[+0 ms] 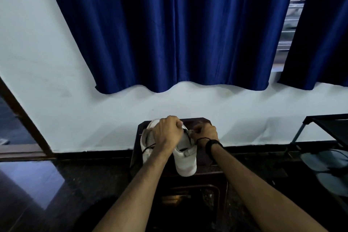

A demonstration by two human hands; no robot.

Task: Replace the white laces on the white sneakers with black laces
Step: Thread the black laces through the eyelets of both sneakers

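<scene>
Two white sneakers stand on a small dark stool (204, 167) against the wall. The right sneaker (185, 162) points its toe toward me. My left hand (167, 133) curls over its upper part and grips it near the eyelets. My right hand (206, 133), with a black band on the wrist, pinches a black lace (188, 134) at the shoe's eyelets. The left sneaker (147, 149) lies behind my left forearm, with a thin black lace end (148, 147) trailing across it. My hands hide the eyelets themselves.
A dark blue curtain (169, 34) hangs on the white wall behind the stool. A dark metal rack (320, 126) stands at the right, with pale round objects (323, 164) below it. A wooden door frame (22, 118) is at the left. The floor is dark and glossy.
</scene>
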